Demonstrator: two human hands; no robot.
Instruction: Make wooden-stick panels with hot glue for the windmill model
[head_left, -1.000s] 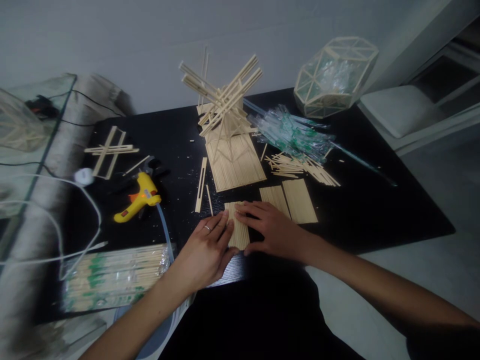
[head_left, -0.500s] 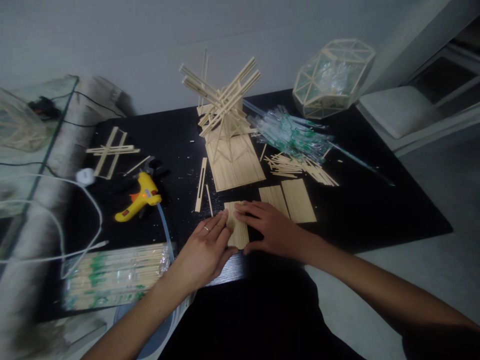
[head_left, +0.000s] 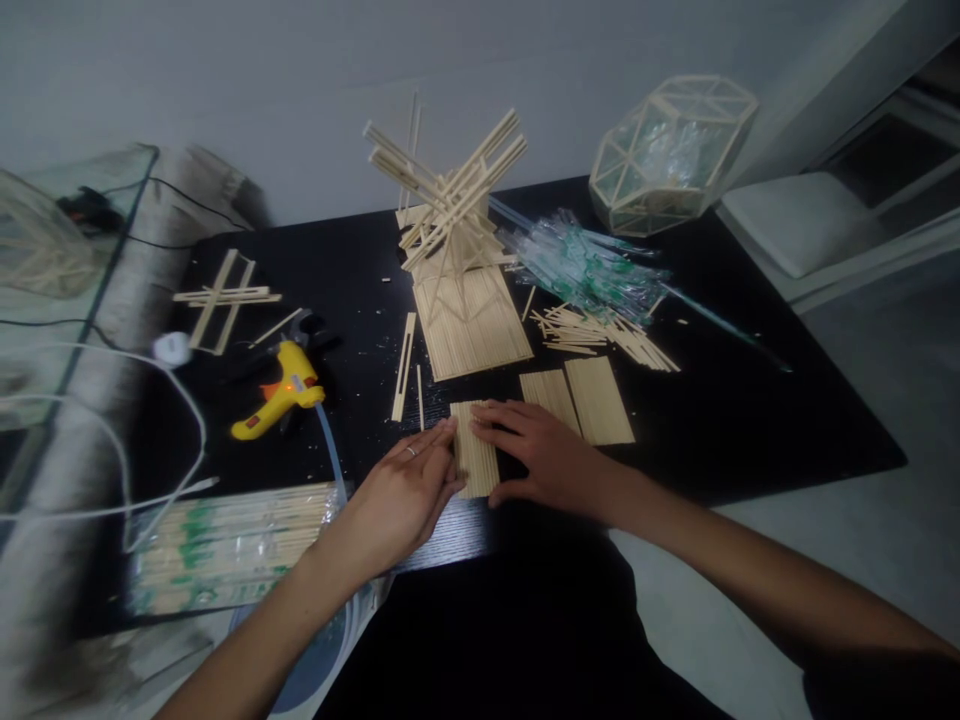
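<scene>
A small panel of side-by-side sticks (head_left: 476, 462) lies flat at the table's front edge. My left hand (head_left: 409, 485), with a ring on one finger, has its fingers pressed together against the panel's left edge. My right hand (head_left: 544, 455) spreads over the right side, fingertips on the panel's top and thumb at its lower right corner. Two similar panels, one (head_left: 550, 392) partly behind my right hand and another (head_left: 598, 402), lie to the right. A single thin stick (head_left: 421, 398) and a narrow stick frame (head_left: 403, 368) are just beyond my left hand.
A stick windmill model (head_left: 457, 215) stands on a larger panel (head_left: 480, 340). Loose sticks (head_left: 574, 330) and plastic wrappers (head_left: 592, 265) lie right. Left are a yellow glue gun (head_left: 281, 395), crossed sticks (head_left: 225, 298) and bagged chopsticks (head_left: 232, 545). A polyhedral frame (head_left: 671, 155) stands back right.
My left thumb has drawn up from below the panel's lower left corner toward its left edge. My right hand has hardly moved. The view has shifted slightly.
</scene>
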